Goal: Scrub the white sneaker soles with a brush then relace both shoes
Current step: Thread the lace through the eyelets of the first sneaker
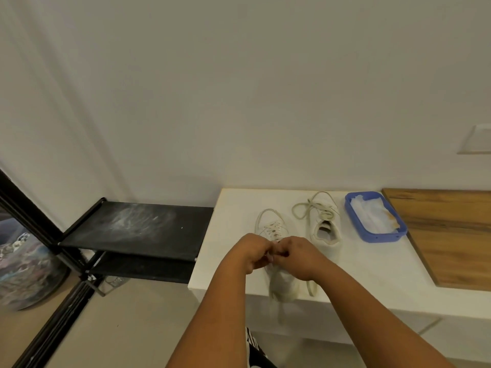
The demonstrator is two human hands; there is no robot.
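White sneakers, two, on white desk (372, 261): near sneaker (271, 229) under both hands, far sneaker (322, 221) beside one blue tray (353, 208). Left hand (252, 252) and right hand (297, 254), fingers curled, pinching near sneaker's lace (312, 286)

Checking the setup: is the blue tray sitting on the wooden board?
No, the blue tray sits on the white table, beside the wooden board.

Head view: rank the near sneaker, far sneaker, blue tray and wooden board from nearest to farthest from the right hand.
From the right hand:
1. Near sneaker, under both hands.
2. Far sneaker, just right and behind.
3. Blue tray, further right.
4. Wooden board, at the far right.
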